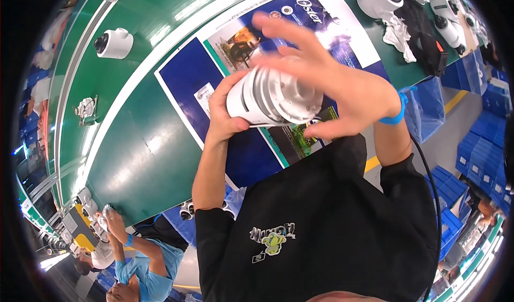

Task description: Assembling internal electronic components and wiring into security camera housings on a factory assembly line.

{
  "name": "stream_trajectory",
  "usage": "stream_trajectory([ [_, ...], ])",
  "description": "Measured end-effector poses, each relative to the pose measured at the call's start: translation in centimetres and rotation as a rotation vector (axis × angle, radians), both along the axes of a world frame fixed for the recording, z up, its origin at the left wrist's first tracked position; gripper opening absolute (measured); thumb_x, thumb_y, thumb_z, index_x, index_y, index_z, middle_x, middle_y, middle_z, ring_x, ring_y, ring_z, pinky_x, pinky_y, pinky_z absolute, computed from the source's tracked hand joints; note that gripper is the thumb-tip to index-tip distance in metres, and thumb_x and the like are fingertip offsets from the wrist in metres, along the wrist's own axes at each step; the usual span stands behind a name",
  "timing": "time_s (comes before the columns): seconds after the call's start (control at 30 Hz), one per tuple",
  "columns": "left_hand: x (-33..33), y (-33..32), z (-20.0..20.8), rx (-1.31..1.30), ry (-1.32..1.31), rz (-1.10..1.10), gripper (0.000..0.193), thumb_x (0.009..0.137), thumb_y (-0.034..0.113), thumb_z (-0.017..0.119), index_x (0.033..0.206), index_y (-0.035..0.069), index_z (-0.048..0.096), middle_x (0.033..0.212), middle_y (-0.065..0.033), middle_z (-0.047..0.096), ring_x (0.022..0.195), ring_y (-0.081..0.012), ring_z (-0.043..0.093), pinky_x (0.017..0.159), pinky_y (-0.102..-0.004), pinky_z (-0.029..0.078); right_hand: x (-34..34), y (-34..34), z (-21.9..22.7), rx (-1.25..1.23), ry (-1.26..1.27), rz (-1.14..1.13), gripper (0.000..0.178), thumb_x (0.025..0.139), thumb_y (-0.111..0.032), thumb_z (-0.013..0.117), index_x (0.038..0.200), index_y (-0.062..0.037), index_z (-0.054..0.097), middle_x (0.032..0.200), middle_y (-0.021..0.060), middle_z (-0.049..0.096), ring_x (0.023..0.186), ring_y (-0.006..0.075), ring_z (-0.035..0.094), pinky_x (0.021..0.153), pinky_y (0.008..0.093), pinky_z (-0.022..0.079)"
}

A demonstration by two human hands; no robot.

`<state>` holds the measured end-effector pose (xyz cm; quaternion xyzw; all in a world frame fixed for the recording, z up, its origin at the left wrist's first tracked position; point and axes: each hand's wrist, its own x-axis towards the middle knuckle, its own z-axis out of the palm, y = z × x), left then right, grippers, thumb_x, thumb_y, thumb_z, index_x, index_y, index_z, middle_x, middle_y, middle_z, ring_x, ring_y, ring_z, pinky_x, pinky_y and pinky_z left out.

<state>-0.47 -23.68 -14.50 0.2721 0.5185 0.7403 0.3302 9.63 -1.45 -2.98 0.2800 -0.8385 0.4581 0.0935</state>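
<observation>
At the left, a small metal part lies on the green table, near a white spouted part; below, a co-worker in a light blue shirt handles something small. The left hand holds a white cylinder above a printed sheet, fingers wrapped around its side. The right hand is beside the cylinder's ribbed end, fingers spread wide – contact, I cannot tell. Farther right lies a crumpled white cloth.
</observation>
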Motion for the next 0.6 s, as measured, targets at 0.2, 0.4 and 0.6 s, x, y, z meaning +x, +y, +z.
stream_trajectory([
  [0.2, 2.2, 1.0, 3.2, 0.005, -0.259, 0.206, 0.118, 0.049, 0.067, 0.079, 0.133, -0.003, 0.035, 0.13, -0.0117, 0.047, 0.12, -0.0204, 0.047, 0.102, -0.0352, 0.038, -0.2, -3.7, -4.2, -0.742, -0.088, -0.162, 0.137, 0.046, -0.033, 0.093, 0.146, -0.0041, 0.004, 0.15, 0.0137, 0.012, 0.137, 0.0274, 0.024, 0.109, 0.0419, 0.026],
  [0.4, -0.2, 3.0, 3.2, -0.063, 0.564, 0.3, 0.094, 0.069, 0.059, 0.072, 0.135, 0.004, 0.034, 0.137, -0.0149, 0.034, 0.131, -0.0285, 0.031, 0.104, -0.0419, 0.031, -1.3, -2.7, -6.4, -0.555, -0.086, -0.449, 0.102, 0.052, -0.014, 0.086, 0.138, -0.0022, 0.031, 0.143, 0.0126, 0.027, 0.132, 0.0235, 0.031, 0.108, 0.0356, 0.029],
  [0.6, 1.1, 8.9, 13.2, -0.277, 1.28, 0.113, 0.068, 0.059, 0.034, 0.082, 0.115, 0.004, 0.059, 0.12, -0.017, 0.054, 0.104, -0.0341, 0.055, 0.088, -0.0403, 0.045, -0.5, -0.2, -7.1, -0.331, 0.159, -0.518, 0.111, 0.05, -0.003, 0.084, 0.142, -0.0056, 0.022, 0.143, 0.0194, 0.017, 0.131, 0.0369, 0.027, 0.105, 0.0415, 0.036],
])
